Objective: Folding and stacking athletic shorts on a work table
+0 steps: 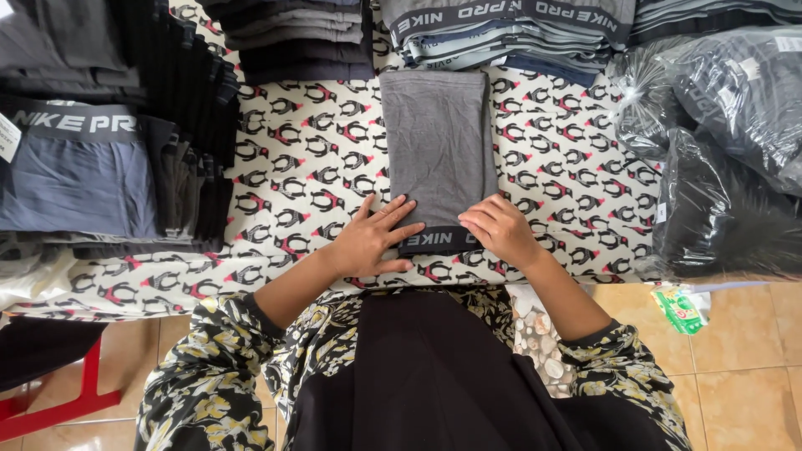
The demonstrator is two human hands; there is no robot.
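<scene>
Folded grey garment [437, 150] lies lengthwise on the penguin-print cloth [309, 167], dark waistband at its near end. Left hand [372, 238] and right hand [499, 227] press flat on that end, fingers open, clasping nothing. Risk: uneven pressure could skew the fold.

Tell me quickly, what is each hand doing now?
Left hand: open, flat on the folded grey garment.
Right hand: fingers curled, resting on the same garment; not gripping it.
</scene>
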